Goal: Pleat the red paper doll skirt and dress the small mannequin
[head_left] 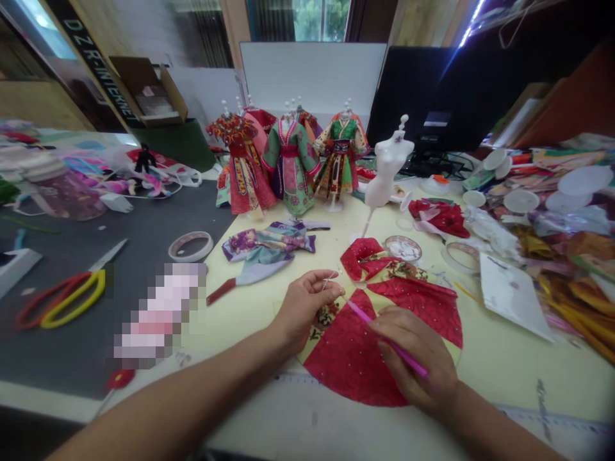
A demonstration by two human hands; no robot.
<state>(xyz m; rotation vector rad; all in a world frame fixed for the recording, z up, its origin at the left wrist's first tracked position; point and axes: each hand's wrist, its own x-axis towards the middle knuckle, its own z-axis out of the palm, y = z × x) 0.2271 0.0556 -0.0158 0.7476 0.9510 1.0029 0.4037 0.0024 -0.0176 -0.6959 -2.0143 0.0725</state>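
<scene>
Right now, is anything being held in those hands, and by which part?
The right hand holds a slim pink rod along its middle with the fingers. The left hand pinches a tiny thin item at the fingertips; it's too small to identify.

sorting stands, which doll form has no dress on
The white dress form at the right end of the row: it stands bare, while the others wear gowns, like the green one.

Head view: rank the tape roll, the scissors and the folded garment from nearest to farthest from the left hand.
From the left hand:
1. Folded garment, ahead and leftward on the yellow mat.
2. Tape roll, farther left.
3. Scissors, far left on the gray mat.
</scene>
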